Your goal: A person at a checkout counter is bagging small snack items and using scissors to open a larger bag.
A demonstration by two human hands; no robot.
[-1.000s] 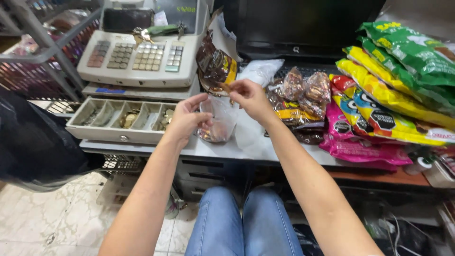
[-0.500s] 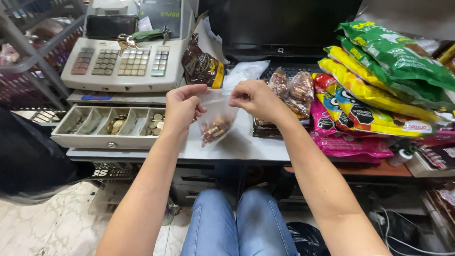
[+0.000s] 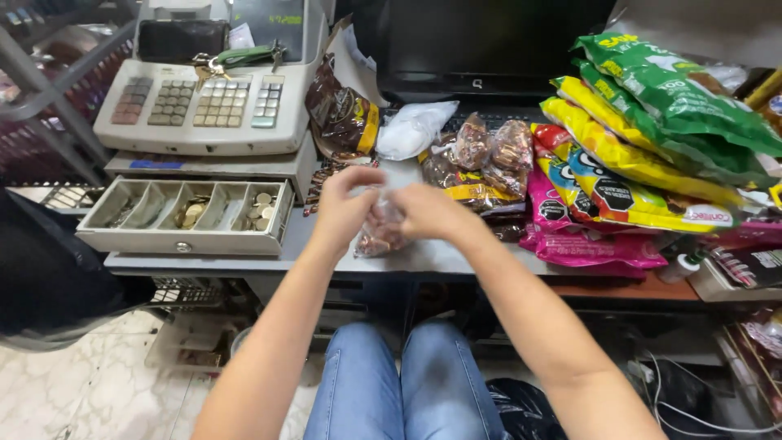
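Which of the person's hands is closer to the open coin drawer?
The left. The left hand is just to the right of the coin drawer, pinching a small clear bag. The right hand holds the bag's far side, farther from the drawer.

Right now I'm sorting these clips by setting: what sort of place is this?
Most likely a small shop's checkout counter: a cash register with its coin drawer open, and stacked snack bags beside it.

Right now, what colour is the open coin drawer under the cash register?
Light beige-grey, matching the cash register above; the coin drawer shows best in the head view.
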